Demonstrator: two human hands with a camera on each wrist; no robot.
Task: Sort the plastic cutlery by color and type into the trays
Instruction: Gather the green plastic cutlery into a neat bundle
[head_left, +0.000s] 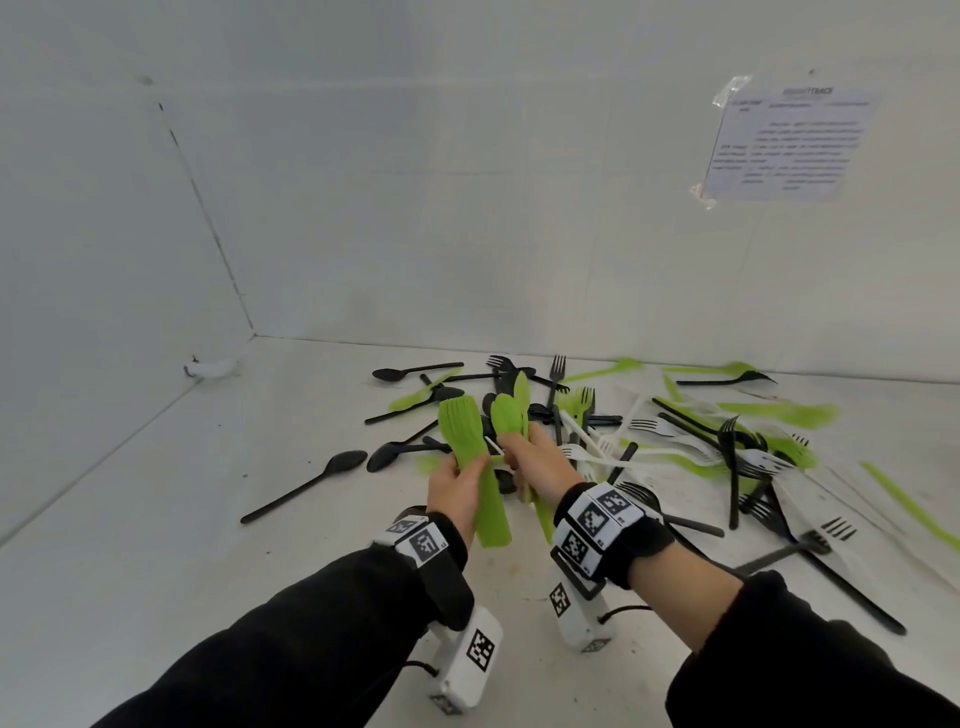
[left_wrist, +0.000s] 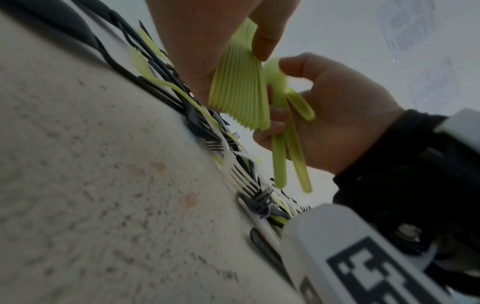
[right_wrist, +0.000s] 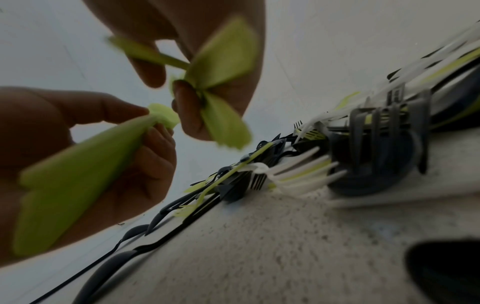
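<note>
Head view: sleeves nearest. Left hand (head_left: 457, 488) clamps a stack of green forks (head_left: 467, 457); right hand (head_left: 540, 462) grips green spoons (head_left: 506, 413), likely kept apart by type. Mixed pile (head_left: 649, 436) lies far right on table (head_left: 156, 519); no trays seen.
Left wrist view: forks nested tight.
Right wrist view: blurred, same grips.

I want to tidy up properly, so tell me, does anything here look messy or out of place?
Yes. Black, white and green cutlery lies in a crisscrossed, mixed heap on the table, unsorted. Only the green pieces gripped in the left hand and right hand are grouped. No trays are in view.
</note>
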